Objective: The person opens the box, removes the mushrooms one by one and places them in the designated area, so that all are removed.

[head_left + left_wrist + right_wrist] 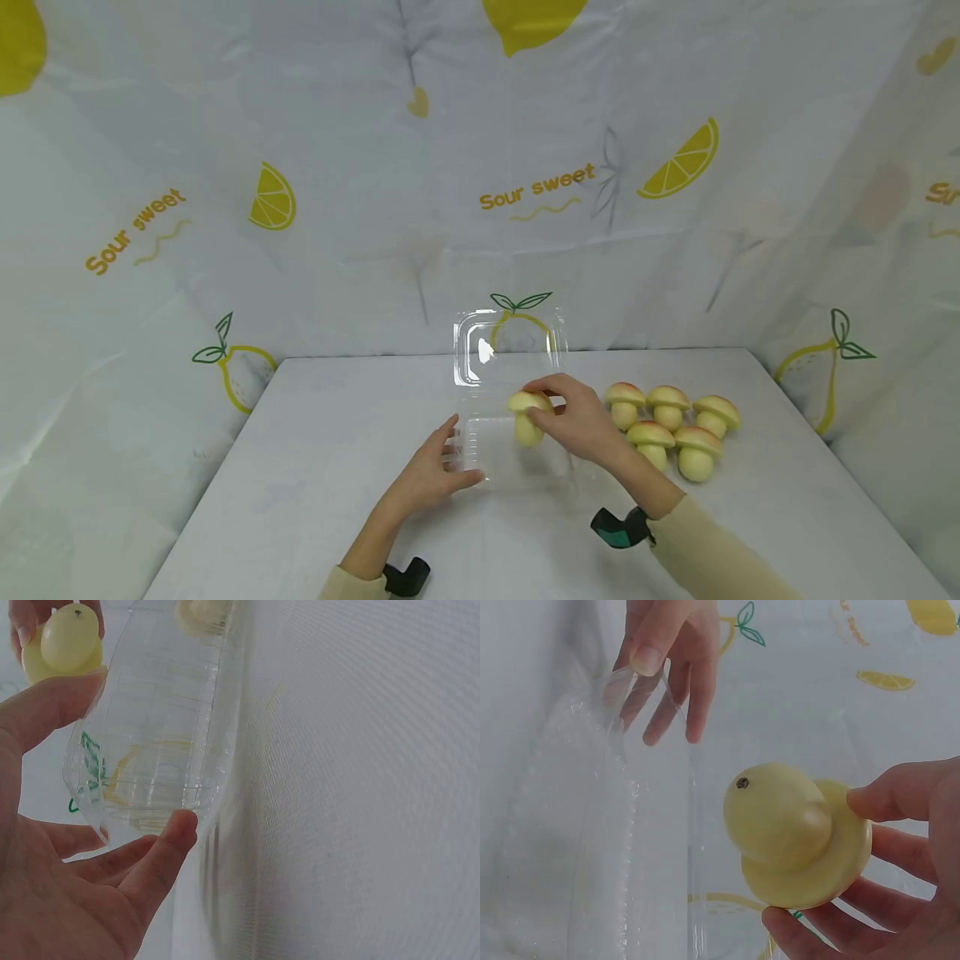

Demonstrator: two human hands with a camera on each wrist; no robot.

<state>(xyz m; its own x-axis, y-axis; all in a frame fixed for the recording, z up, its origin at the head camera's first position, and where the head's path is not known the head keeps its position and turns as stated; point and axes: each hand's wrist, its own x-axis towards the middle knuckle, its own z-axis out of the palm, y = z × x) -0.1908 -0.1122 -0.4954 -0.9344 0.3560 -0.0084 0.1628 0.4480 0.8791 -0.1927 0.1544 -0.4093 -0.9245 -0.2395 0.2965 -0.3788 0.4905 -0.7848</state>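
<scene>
A toy mushroom (pixel 528 432) with a pale yellow cap and stem is pinched by the cap between the thumb and fingers of my right hand (pixel 583 421). It hangs over the base of a clear plastic clamshell container (pixel 495 460), stem down. In the right wrist view the dark spot on the mushroom's stem end (pixel 742 783) faces the camera. My left hand (pixel 429 473) holds the container at its left side, thumb on the rim near the front corner, fingers along the outer wall. The container's lid (pixel 510 348) stands raised at the back.
Several more toy mushrooms with reddish-topped caps (pixel 667 398) stand in two rows right of the container, beside my right forearm. The white table (pixel 337 417) meets a lemon-printed cloth backdrop (pixel 360 208) behind the lid. Black wrist straps (pixel 622 527) sit on both wrists.
</scene>
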